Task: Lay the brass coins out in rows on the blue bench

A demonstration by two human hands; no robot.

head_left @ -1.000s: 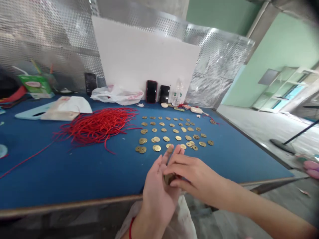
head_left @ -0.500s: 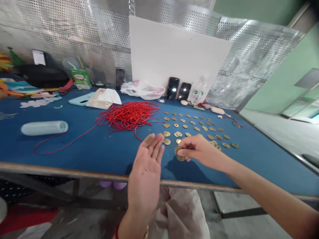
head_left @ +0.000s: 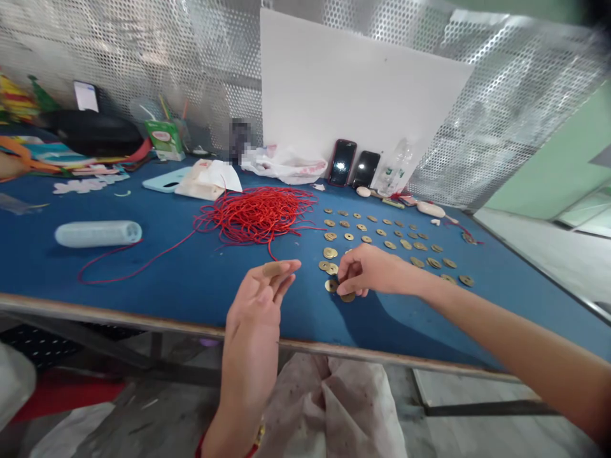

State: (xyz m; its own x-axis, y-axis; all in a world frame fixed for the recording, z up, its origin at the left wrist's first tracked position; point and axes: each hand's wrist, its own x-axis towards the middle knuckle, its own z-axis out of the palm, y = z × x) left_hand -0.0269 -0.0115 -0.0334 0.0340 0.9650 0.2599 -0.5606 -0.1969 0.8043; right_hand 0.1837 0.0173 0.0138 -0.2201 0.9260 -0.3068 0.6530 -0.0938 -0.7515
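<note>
My right hand [head_left: 365, 270] is low over the table, its thumb and fingers pinched on a brass coin [head_left: 349, 297] with a round hole. Most of the coin is hidden under the fingertips. Another coin [head_left: 330, 286] lies flat beside the thumb. Palm turned inward, my left hand [head_left: 260, 302] hovers near the table's front edge with its fingers stretched out and nothing gripped. A tan patch, perhaps a bandage, shows on its index finger. Rows of similar coins [head_left: 390, 245], some overlapping, spread beyond my right hand.
A tangled heap of red cord [head_left: 267, 213] lies behind my left hand, one strand running to a pale translucent roll [head_left: 98, 234]. Two phones [head_left: 342, 163] and a plastic bottle [head_left: 396, 168] lean on a white board [head_left: 358, 89]. The blue table [head_left: 181, 292] has a wooden front edge.
My left hand has turned inward and shifted left. My right hand has lowered the coins to the table; one now lies free beside its thumb. The view has shifted slightly.
</note>
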